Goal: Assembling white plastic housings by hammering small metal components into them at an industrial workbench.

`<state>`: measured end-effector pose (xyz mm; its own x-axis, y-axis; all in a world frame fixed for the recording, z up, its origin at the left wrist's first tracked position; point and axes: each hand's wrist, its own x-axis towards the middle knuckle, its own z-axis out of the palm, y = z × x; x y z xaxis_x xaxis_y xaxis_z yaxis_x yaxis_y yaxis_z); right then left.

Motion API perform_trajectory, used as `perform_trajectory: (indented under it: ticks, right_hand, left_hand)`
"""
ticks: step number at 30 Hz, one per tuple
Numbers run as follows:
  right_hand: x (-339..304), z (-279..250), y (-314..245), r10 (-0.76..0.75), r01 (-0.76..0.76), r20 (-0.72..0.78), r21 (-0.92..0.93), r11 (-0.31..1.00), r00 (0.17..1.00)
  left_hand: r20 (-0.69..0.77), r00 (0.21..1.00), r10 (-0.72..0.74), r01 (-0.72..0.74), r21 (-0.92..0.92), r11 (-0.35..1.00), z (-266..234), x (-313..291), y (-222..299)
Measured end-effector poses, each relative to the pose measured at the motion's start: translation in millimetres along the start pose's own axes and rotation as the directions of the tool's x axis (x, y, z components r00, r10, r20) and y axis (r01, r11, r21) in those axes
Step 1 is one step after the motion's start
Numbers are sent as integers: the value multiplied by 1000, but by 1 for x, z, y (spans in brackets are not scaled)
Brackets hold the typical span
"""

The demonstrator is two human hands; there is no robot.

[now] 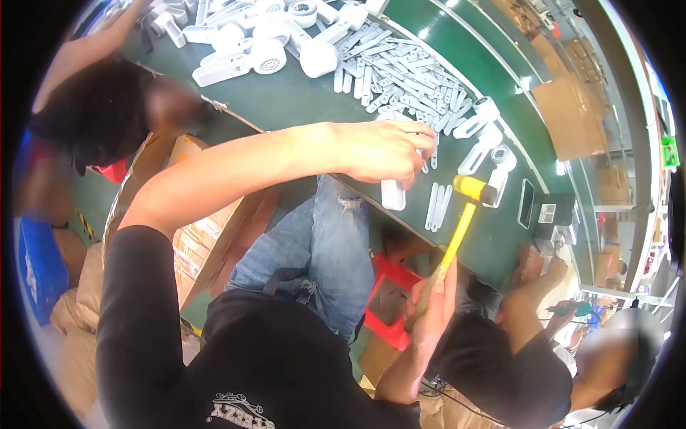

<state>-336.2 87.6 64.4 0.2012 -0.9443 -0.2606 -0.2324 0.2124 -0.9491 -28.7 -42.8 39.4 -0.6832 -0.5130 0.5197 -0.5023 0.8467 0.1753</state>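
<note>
My right hand (432, 304) grips the handle of a yellow mallet (468, 191), its head raised over the table's near edge. My left hand (386, 151) reaches across from the left, fingers curled over a white plastic handle piece (392, 194) on the green table (314, 100). The hand covers the middle of that piece; its near end shows below the palm. Close by the left fingertips lie loose grey strips (400, 68) in a pile. Two separate strips (437, 207) lie side by side between the left hand and the mallet head.
White round-headed plastic units (268, 53) are heaped at the far left, with several more (486, 136) along the far right. A phone (526, 203) and a black box (556, 214) sit at the right. Co-workers (500, 343) sit on both sides. A red stool (389, 300) stands below the table.
</note>
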Motion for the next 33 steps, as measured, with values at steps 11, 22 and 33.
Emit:
perform_trajectory:
  ticks: [11, 22, 33]
  right_hand:
    - [15, 14, 16, -148, 160, 124, -90, 983, 981]
    - [15, 53, -23, -162, 175, 68, -282, 943, 984]
    - [43, 67, -6, -138, 186, 125, -694, 696, 983]
  left_hand:
    - [-424, 642, -639, 704, -4, 710, 40, -81, 51]
    - [-425, 744, -515, 552, -43, 833, 30, -101, 26]
    - [-438, 747, -500, 542, -35, 840, 32, -101, 23]
